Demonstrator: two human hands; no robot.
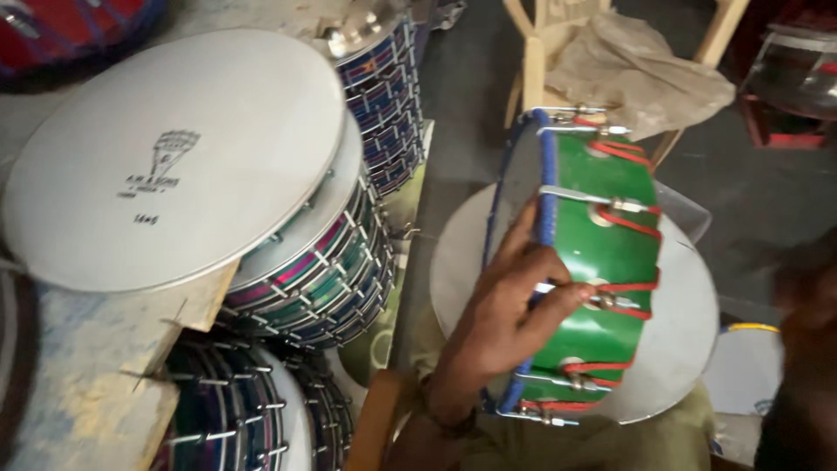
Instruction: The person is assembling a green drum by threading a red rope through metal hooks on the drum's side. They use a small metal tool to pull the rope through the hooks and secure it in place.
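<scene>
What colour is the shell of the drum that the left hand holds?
Green, with red cords and a blue rim; the drum in the left hand shows only in the head view.

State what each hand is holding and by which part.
The left hand grips the green drum on edge by its blue rim, thumb across the shell. The right hand is blurred; its hold cannot be told.
</scene>
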